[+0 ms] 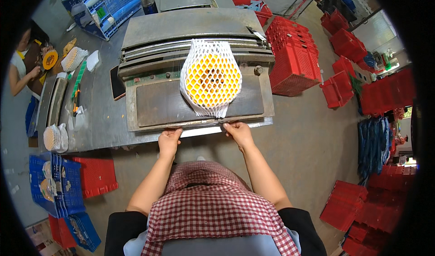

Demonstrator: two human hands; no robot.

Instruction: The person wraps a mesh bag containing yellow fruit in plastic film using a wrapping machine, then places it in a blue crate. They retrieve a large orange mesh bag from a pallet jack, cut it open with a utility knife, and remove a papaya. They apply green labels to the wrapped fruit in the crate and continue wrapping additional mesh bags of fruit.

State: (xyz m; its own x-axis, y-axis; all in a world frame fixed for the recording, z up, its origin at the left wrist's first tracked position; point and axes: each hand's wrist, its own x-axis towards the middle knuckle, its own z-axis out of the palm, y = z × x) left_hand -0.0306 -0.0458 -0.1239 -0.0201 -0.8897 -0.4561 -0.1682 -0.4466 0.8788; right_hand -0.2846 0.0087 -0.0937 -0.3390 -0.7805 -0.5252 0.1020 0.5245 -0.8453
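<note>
A cut pumpkin piece [213, 81], its orange flesh and seeds facing up, lies in a white foam net sleeve [216, 111] on the dark plate of a metal wrapping machine [153, 106]. At the machine's front edge, left of the sleeve's lower end, is my left hand [169, 142], fingers bent and thumb near the edge. My right hand [239, 133] touches the same edge further right, its fingertips just below the sleeve. Whether either hand pinches something thin there, such as film, I cannot tell. Behind the pumpkin run metal rollers [153, 50].
Left on the metal table [98, 120] are a phone [117, 82], an orange-black cutter [76, 101] and netted pieces [73, 59]. A co-worker [23, 62] holds cut pumpkin at far left. Red crates [294, 62] stand right of the machine; a blue crate [56, 184] stands lower left.
</note>
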